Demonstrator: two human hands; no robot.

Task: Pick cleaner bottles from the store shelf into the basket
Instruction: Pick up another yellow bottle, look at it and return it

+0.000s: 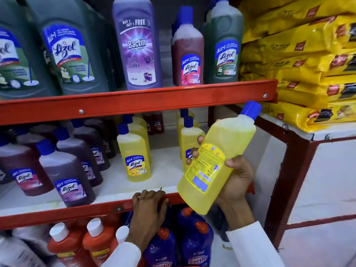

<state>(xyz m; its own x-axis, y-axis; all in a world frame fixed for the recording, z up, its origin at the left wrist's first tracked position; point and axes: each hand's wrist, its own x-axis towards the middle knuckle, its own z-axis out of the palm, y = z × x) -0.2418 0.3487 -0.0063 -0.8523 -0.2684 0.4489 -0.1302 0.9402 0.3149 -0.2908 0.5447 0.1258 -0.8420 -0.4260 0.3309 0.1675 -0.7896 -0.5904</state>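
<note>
My right hand (238, 180) grips a yellow cleaner bottle (219, 157) with a blue cap, tilted with the cap up and to the right, its back label facing me, out in front of the middle shelf. My left hand (149, 207) rests on the red front edge of the middle shelf (77, 211), fingers curled over the rail and holding no bottle. More yellow bottles (134, 151) stand upright on the white middle shelf just behind. No basket is in view.
Dark purple Lizol bottles (65, 174) fill the middle shelf's left side. The top shelf (134, 101) carries green, lavender and red bottles. Below stand orange bottles (63, 245) and blue bottles (194, 239). Yellow packets (308, 60) are stacked on a white counter at right.
</note>
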